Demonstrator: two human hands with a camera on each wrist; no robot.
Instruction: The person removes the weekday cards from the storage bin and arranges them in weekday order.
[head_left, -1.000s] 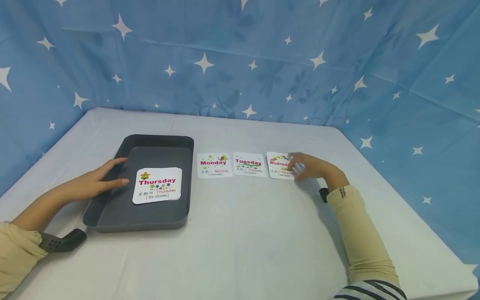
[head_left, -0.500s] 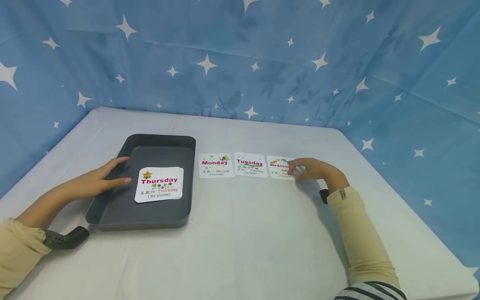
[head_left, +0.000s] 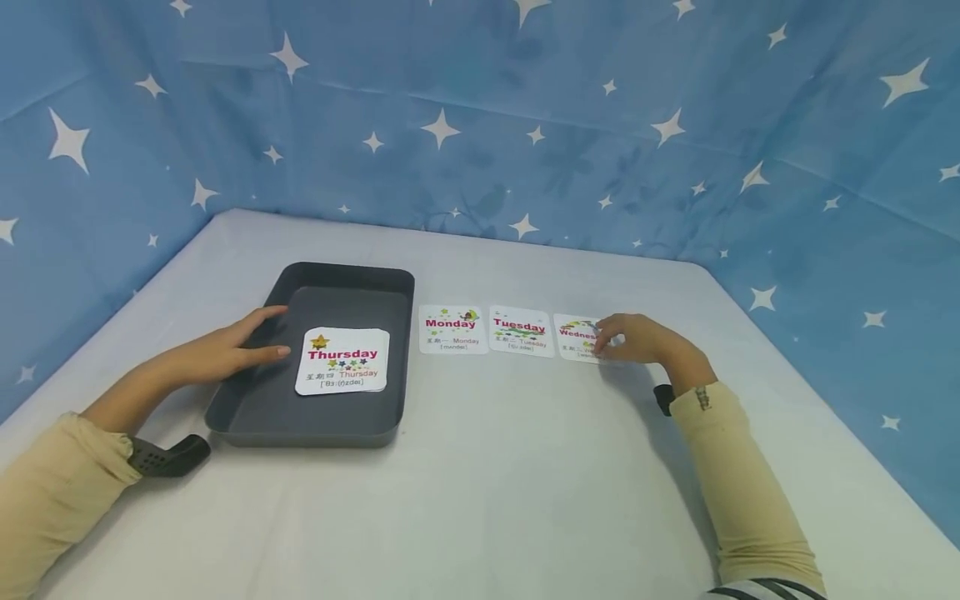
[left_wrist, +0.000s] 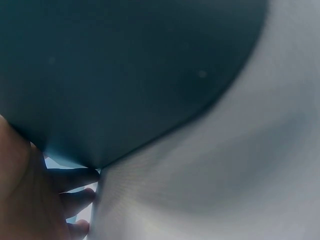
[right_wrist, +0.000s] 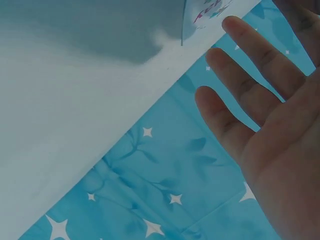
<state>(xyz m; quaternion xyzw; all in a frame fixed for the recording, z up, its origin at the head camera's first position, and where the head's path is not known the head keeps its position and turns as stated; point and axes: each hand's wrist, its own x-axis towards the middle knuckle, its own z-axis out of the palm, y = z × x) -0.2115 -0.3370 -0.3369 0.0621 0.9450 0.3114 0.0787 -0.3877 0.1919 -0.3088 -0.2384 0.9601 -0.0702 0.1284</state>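
Near the table's [head_left: 487, 500] left edge, tray [head_left: 300, 418], left hand [head_left: 217, 348] spread wide against it; toward the right edge, right hand [head_left: 648, 340] at Wednesday card [head_left: 577, 337], cannot tell if pinching. Seemingly aligning it; next, probably a light release.

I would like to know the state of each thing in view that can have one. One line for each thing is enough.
Tray: upright, open on top.
Thursday card: face up in the tray.
Monday card: face up, uncovered.
Tuesday card: face up, uncovered.
Wednesday card: face up, partly hidden by fingers.
Left hand: across the tray's left rim.
Right hand: at the Wednesday card.
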